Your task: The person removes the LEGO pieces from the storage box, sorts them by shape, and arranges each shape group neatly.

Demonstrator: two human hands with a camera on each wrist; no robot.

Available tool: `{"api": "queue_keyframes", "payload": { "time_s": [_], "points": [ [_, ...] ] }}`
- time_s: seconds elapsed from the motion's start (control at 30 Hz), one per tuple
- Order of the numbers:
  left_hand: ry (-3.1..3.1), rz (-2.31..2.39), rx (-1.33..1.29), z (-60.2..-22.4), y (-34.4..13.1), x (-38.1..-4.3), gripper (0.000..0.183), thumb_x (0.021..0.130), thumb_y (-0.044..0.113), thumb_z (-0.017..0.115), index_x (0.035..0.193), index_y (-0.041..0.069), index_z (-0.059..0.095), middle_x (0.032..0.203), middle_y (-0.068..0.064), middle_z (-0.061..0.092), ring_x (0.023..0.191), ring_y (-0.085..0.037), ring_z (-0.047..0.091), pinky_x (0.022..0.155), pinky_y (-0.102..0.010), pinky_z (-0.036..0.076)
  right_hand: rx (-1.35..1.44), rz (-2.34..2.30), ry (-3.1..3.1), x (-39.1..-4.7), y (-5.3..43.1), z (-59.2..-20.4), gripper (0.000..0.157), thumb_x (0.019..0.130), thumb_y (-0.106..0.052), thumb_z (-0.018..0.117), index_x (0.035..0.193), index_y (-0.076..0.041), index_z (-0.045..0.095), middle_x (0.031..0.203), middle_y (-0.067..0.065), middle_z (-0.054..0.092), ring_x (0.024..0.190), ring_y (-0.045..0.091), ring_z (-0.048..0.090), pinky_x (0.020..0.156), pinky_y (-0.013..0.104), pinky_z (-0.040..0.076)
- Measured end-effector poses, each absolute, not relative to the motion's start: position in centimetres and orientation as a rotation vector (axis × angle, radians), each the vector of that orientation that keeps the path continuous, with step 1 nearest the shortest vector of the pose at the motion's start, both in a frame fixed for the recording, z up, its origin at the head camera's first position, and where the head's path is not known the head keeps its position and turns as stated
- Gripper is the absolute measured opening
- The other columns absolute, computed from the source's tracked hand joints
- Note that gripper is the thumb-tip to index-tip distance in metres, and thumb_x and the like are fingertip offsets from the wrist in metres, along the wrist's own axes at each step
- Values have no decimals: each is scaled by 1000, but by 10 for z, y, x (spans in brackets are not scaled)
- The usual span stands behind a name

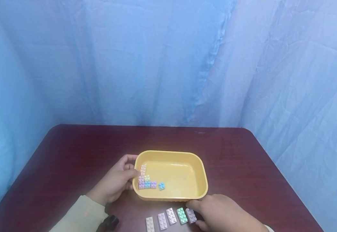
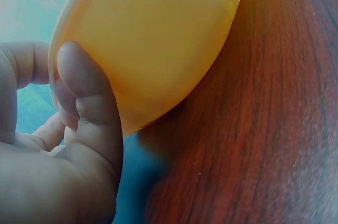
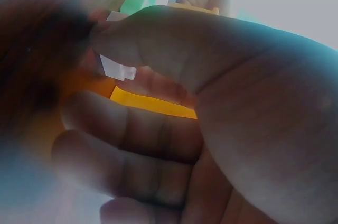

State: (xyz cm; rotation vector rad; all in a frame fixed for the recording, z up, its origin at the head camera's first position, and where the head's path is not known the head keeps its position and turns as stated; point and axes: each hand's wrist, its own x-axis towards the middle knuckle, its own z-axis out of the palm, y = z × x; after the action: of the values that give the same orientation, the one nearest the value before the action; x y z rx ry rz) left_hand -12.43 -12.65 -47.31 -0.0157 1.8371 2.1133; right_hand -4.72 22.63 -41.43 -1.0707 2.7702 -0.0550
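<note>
A yellow plastic basin (image 1: 185,190) stands on the table, with several small pastel toy bricks grouped in its left part. Among them are a peach brick (image 1: 143,169), a yellow brick (image 1: 147,178) and a separate blue brick (image 1: 161,186). My left hand (image 1: 117,178) grips the basin's left rim, thumb over the edge and fingers outside; the left wrist view shows the thumb (image 2: 87,86) against the wall. In front of the basin, my right hand (image 1: 223,212) pinches a mauve brick (image 1: 191,215) between thumb and index finger. The thumb partly hides that brick (image 3: 113,68) in the right wrist view.
Left of the mauve brick, a row holds a green brick (image 1: 182,215) and several pale pink and cream bricks, such as the pale brick (image 1: 150,224) at its left end. The dark red table (image 1: 98,141) meets blue curtains (image 1: 156,64) behind and at both sides.
</note>
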Motion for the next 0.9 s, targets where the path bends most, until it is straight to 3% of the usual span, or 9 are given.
{"api": "queue_keyframes", "payload": {
  "time_s": [0.2,0.37,0.67,0.9],
  "points": [
    [1831,2112,-11,-472,-127,-124,70,93,-2,70,157,10,45,103,-11,63,76,-20,63,59,-26,58,-1098,-79,2781,-46,227,-414,33,89,-27,88,104,-39,61,71,-26,44,57,3,40,55,26,37],
    [1838,2111,-19,-471,-126,-123,70,93,-1,70,157,10,46,103,-11,63,76,-20,63,58,-26,57,-1114,-108,2758,-44,225,-407,36,88,-26,90,104,-39,61,73,-28,45,59,0,42,56,25,39],
    [1836,2116,-12,-471,-127,-124,70,93,0,71,157,10,46,102,-11,63,76,-21,64,59,-26,58,-1197,-125,2685,-40,225,-381,33,93,-30,89,115,-39,65,81,-30,53,65,-3,46,58,22,42],
    [1840,2111,-12,-472,-127,-124,70,92,0,72,156,11,46,102,-11,63,76,-21,63,59,-26,58,-1352,-116,2712,-38,222,-365,24,98,-32,85,104,-36,62,77,-29,44,63,-4,39,58,15,36]
  ]
}}
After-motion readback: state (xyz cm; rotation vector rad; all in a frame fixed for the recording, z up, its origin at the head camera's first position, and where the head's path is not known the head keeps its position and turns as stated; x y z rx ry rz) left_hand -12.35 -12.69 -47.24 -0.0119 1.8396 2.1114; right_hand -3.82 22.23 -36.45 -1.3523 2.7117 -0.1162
